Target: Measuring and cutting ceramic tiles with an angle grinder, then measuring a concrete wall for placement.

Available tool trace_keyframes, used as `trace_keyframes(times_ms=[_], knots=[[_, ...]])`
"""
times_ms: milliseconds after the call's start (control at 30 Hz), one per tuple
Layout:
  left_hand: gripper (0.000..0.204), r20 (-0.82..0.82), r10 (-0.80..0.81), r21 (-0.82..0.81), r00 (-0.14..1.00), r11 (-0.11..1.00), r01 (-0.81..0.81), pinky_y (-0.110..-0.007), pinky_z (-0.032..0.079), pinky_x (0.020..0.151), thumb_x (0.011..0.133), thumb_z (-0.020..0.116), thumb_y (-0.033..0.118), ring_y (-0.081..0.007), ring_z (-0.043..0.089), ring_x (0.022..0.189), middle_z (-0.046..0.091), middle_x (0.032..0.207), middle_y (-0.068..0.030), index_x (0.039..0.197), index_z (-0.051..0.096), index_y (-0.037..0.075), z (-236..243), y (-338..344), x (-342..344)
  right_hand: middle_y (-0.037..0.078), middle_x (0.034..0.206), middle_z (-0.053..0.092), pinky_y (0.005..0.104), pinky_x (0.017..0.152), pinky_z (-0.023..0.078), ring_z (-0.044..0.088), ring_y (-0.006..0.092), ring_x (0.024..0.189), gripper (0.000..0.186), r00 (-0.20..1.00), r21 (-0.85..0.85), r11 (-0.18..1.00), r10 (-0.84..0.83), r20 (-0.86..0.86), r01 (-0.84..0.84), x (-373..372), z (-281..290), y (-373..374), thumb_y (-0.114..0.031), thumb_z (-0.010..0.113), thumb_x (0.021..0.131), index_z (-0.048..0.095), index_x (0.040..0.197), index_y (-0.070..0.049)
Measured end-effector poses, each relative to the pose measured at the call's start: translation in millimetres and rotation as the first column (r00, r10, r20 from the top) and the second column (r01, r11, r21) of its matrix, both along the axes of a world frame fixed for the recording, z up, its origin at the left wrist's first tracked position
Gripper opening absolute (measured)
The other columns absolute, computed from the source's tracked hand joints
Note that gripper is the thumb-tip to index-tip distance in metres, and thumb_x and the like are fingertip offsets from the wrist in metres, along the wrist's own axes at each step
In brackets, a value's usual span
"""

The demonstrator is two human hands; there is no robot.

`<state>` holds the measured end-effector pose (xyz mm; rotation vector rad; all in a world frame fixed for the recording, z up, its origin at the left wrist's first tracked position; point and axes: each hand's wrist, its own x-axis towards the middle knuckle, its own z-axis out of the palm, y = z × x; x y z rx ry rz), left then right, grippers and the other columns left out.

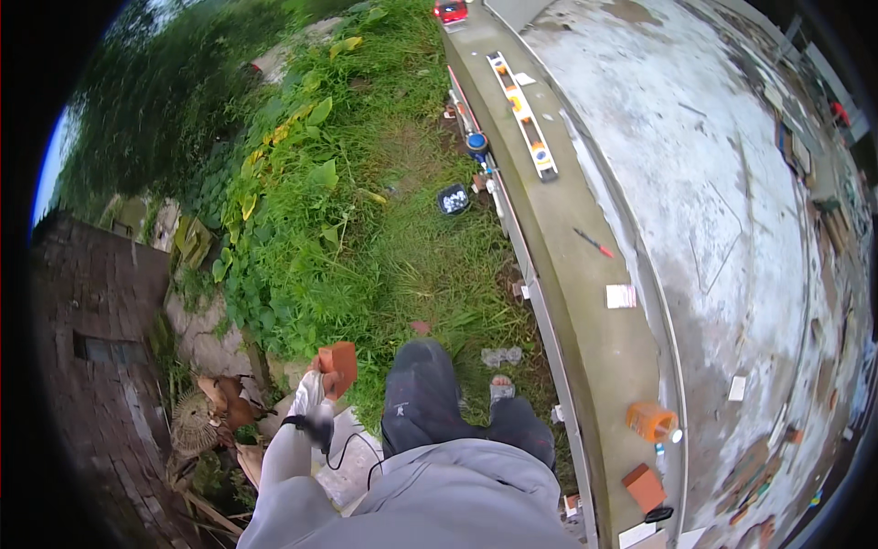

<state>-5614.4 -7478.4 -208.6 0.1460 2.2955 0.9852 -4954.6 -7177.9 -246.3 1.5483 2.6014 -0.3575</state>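
Left hand (pixel 326 382) grasping orange-red brick (pixel 340 355), at 9 o'clock from left knee (pixel 421 371). Right hand out of view; its state can't be told. Best: firm wrap, wrist straight, brick's corners clear of knee.

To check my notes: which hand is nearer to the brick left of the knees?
Left: the left hand holds that brick at its lower side. The right hand is not in view.

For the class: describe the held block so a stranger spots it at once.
Find the long concrete ledge, then go left past the person's dark trousers. There the left hand grips an orange-red block. A lookalike lies on the ledge; only this one is in a hand.
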Motion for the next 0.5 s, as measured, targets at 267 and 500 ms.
trace_keyframes(times_ms=[267,500], knots=[[0.071,0.015,-0.042,-0.096,0.999,0.994,0.043,-0.039,0.054,0.080,0.062,0.087,0.025,-0.0257,0.065,0.096,0.066,0.107,-0.0141,0.121,0.054,0.003,-76.0,94.7,-174.6,0.018,0.085,0.070,0.0485,0.064,0.052,0.069,0.0364,0.078,0.027,0.997,0.056,0.998,0.028,0.074,-0.032,-318.7,123.4,144.5,-0.032,0.049,0.096,0.066,0.100,-0.011],[0.077,0.159,-0.028,-0.089,0.987,0.995,0.042,-0.039,0.054,0.083,0.060,0.090,0.029,-0.0243,0.064,0.099,0.067,0.111,-0.0141,0.123,0.053,0.003,-123.0,151.6,-331.0,0.018,0.083,0.070,0.0485,0.062,0.052,0.069,0.0365,0.076,0.028,0.993,0.070,0.998,-0.003,0.117,-0.005,-453.4,206.6,391.1,-0.033,0.049,0.096,0.066,0.097,-0.011]])
